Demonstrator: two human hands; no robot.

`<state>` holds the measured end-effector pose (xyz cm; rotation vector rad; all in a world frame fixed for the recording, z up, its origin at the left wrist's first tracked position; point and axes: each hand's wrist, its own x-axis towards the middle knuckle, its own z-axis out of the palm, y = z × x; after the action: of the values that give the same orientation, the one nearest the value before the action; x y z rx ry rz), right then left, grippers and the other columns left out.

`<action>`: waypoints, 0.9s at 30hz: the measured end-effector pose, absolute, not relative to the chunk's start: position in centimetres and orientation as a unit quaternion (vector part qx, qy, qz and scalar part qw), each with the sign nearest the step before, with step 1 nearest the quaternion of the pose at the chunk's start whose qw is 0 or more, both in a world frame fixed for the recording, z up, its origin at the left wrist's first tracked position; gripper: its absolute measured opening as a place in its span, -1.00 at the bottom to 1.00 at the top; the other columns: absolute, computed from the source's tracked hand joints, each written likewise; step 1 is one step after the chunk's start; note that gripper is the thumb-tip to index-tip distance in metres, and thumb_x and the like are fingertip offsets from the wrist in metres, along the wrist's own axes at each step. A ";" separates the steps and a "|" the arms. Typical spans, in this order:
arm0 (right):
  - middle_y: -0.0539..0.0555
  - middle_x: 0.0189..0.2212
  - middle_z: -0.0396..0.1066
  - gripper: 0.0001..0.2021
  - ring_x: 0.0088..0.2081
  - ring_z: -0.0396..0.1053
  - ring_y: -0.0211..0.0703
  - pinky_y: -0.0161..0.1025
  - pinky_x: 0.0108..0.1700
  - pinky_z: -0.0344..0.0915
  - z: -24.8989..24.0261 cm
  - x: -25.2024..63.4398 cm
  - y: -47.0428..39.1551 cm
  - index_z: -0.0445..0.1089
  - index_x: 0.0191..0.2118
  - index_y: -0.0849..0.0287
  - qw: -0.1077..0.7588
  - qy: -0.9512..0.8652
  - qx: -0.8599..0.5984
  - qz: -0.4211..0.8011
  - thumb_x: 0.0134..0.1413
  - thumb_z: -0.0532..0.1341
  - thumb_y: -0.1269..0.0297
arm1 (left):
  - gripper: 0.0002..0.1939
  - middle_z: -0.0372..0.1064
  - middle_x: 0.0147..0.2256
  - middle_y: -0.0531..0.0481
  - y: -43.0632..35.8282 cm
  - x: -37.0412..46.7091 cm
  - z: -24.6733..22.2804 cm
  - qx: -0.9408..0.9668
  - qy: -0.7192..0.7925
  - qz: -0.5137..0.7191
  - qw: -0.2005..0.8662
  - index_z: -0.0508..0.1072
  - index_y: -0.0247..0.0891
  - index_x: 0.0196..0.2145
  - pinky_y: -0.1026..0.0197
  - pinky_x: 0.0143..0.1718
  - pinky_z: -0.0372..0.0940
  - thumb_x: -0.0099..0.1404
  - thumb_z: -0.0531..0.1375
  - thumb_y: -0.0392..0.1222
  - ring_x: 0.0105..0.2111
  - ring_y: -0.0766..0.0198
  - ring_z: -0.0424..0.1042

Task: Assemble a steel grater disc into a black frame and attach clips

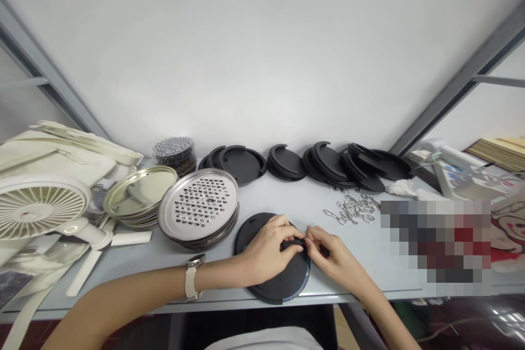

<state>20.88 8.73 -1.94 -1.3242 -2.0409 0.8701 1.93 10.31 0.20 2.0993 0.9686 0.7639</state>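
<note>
A round black plastic disc (287, 287) with a raised rim lies on the table in front of me. Over it, my left hand (268, 251) is closed in a pinch around a small black piece (292, 243), with its forearm crossing from the left. My right hand (330, 254) pinches with closed fingertips at the right end of that piece, by the disc's edge. What exactly lies between the right fingertips is hidden. Whether the small piece is joined to the disc cannot be made out.
Left of the disc stand stacked metal plates, the top one perforated (197, 205), and gold-toned lids (139, 191). A white fan (36, 210) is further left. Black round holders (241, 164) line the wall. Metal clips (355, 208) lie at right, near a pixelated patch.
</note>
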 end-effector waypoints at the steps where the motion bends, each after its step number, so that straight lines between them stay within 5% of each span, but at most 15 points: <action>1: -0.10 -0.56 0.05 -0.74 -0.49 0.09 -0.25 -0.32 -0.43 0.04 -1.9 20.9 8.7 0.05 -0.49 0.12 0.276 -0.759 -0.493 0.326 0.26 -0.03 0.28 | -0.82 0.28 -0.31 0.05 10.3 1.9 0.2 0.808 0.377 0.293 0.347 0.48 -0.20 -0.21 0.25 -0.18 0.26 0.21 0.22 -0.36 -0.28 0.30 0.34; 10: -0.06 -0.52 0.19 -0.76 -0.42 0.20 -0.19 -0.30 -0.35 0.10 -1.9 20.2 9.0 0.18 -0.41 0.14 0.278 -0.770 -0.498 0.286 0.30 -0.05 0.27 | -0.74 0.30 -0.29 0.04 10.3 2.0 0.2 0.795 0.397 0.298 0.349 0.39 -0.22 -0.18 0.20 -0.19 0.27 0.15 0.25 -0.36 -0.28 0.26 0.32; 27: -0.09 -0.55 0.12 -0.70 -0.46 0.14 -0.24 -0.32 -0.40 0.07 -2.0 20.9 9.1 0.11 -0.48 0.14 0.262 -0.768 -0.495 0.310 0.30 -0.04 0.24 | -0.84 0.27 -0.30 0.04 10.3 1.9 0.3 0.817 0.389 0.274 0.327 0.40 -0.21 -0.19 0.21 -0.15 0.25 0.24 0.21 -0.31 -0.23 0.25 0.31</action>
<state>20.91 9.09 -1.98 -1.3403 -2.0782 0.8386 1.87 10.28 0.32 2.1388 1.0178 0.7189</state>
